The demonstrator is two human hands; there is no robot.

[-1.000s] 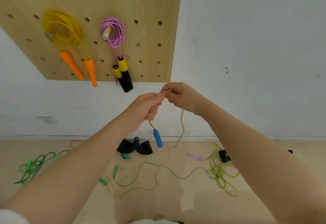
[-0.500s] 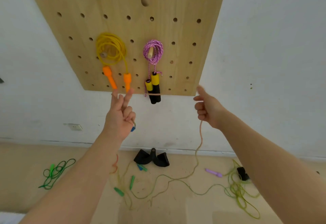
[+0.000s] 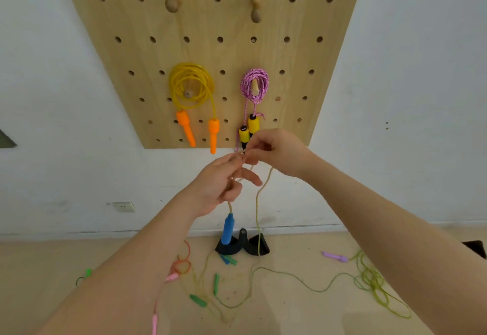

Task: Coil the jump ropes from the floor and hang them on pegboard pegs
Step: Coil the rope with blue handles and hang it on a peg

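Fingers partly hiding tan rope

tan rope with dangling blue handle, pinched below pegboard

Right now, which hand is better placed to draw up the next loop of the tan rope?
Right hand: it pinches the free run of the tan rope trailing to the floor. The left hand holds the blue-handle end.

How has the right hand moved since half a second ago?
Yes: the right hand moved left, from beside the black and yellow handles to meet the left hand.
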